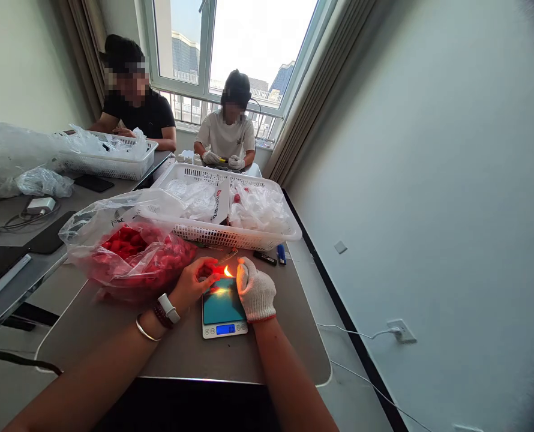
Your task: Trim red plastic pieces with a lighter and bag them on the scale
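Observation:
My bare left hand (pixel 195 281), with a watch and bracelets on the wrist, pinches a small red piece (pixel 213 271) over a small digital scale (pixel 223 309). My right hand (pixel 254 289), in a white knit glove, is closed around a lighter that I can hardly see. A small flame (pixel 227 272) burns between the two hands, right at the red piece. A clear plastic bag full of red pieces (pixel 134 252) lies just left of my left hand.
A white basket (pixel 231 234) with plastic bags stands behind the scale, with lighters (pixel 272 257) beside it. Two seated people work at the far end by the window. Another basket (pixel 109 159), phones and cables lie on the left table. A wall is on the right.

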Motion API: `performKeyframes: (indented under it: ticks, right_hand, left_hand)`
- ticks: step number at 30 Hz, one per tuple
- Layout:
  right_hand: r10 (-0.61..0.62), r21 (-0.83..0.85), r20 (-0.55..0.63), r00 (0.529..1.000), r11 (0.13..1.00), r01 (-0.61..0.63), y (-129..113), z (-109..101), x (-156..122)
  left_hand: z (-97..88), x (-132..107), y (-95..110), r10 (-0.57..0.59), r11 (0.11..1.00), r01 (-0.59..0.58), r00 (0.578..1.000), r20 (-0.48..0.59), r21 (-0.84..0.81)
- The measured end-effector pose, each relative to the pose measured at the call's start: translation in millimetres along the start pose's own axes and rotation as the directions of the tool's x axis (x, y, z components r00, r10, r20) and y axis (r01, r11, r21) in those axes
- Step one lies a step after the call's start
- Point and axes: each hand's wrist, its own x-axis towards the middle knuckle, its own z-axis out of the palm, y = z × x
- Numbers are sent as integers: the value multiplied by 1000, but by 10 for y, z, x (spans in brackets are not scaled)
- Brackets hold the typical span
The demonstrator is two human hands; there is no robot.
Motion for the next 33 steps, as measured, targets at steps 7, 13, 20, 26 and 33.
performKeyframes:
  ticks: [7, 13, 20, 26, 33]
  right_hand:
    - [160, 29, -112, 981, 987, -158, 3, 3, 25]
    - [19, 70, -71, 997, 997, -14, 9, 39, 16]
    - [26, -1, -4, 1000, 1000, -26, 13, 24, 17]
    - [-22, 68, -28, 999, 997, 24, -26, 4, 3]
    - [-3, -4, -47, 999, 1000, 3, 10, 36, 9]
  left_hand:
    - [28, 8, -8, -138, 963, 132, 990, -10, -235]
    - [18, 27, -8, -185, 939, 184, 982, 25, -290]
    - [4, 44, -15, -152, 966, 146, 988, -11, -214]
    - [7, 31, 7, -115, 977, 112, 993, -3, -181]
    - [17, 37, -36, -115, 963, 109, 993, -12, -245]
